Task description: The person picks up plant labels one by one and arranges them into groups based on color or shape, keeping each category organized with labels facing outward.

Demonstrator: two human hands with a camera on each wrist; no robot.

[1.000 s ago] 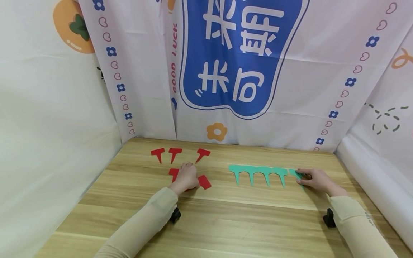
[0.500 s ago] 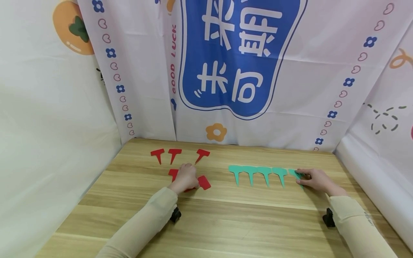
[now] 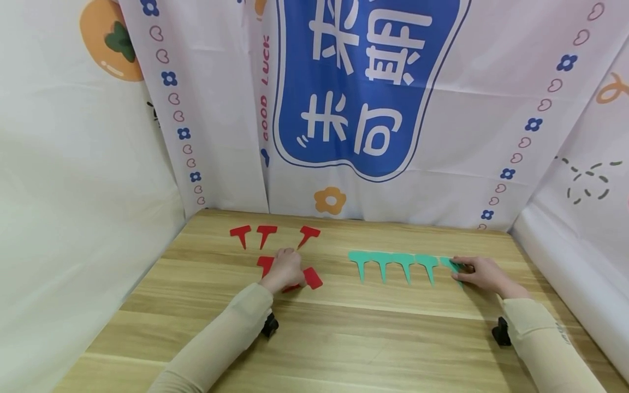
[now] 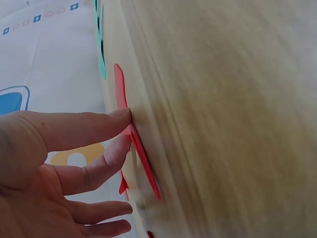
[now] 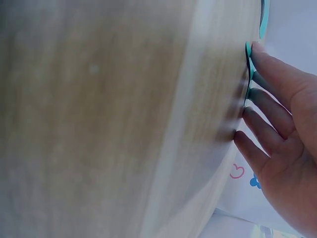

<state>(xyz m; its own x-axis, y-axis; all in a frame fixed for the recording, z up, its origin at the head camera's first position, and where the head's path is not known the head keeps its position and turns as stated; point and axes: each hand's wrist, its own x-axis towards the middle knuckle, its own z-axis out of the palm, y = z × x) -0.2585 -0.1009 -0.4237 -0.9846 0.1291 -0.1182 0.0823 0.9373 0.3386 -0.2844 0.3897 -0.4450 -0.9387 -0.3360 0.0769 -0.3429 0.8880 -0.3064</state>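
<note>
Thin T-shaped plant labels lie on the wooden table. My left hand (image 3: 284,270) is over the lower red ones, pinching a red plant label (image 4: 120,87) between thumb and index finger, its other fingers loose. Another red piece (image 4: 148,173) runs below the pinch; whether it is separate is unclear. One red label (image 3: 265,264) is partly hidden behind the hand. At the right end of a row of green plant labels (image 3: 404,261), my right hand (image 3: 484,274) holds a tilted green plant label (image 3: 448,262) between thumb and index finger, covering part of it.
Three more red labels (image 3: 267,234) lie spaced apart near the table's (image 3: 344,344) back edge. A white printed cloth (image 3: 226,109) hangs behind, with white cloth at both sides. Black wrist devices (image 3: 501,332) sit under the sleeves.
My left hand has shifted very slightly to the right, along with the red label beside its fingertips. The right hand and the green row look the same.
</note>
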